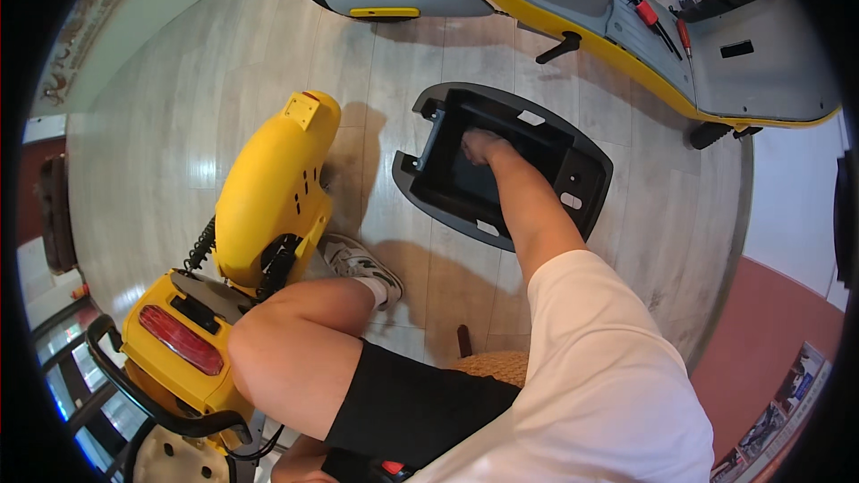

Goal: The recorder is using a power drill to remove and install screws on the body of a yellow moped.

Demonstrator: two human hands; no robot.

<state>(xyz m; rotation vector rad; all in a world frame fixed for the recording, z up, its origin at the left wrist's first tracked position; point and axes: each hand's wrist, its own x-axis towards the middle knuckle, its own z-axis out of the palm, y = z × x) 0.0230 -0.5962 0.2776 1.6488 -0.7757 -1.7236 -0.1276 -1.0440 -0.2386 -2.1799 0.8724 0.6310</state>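
A black plastic storage bucket [586, 181], open at the top, lies on the floor ahead of me. My right hand [481, 147] reaches down inside it, near its left end. The fingers are drawn together, and what they may hold is hidden. At the lower edge my left hand [302, 467] shows only in part, below my knee, with its fingers out of sight. Beside it is a black object with a red part [392, 467], cut off by the frame and partly covered by my clothes.
On the left stands the yellow rear of a scooter, with a mudguard [259, 188], red tail light [181, 340] and black grab rail [148, 394]. A grey and yellow scooter [573, 13] stands beyond the bucket; a red-handled screwdriver [684, 36] lies on its footboard. Under me is a woven seat [492, 365].
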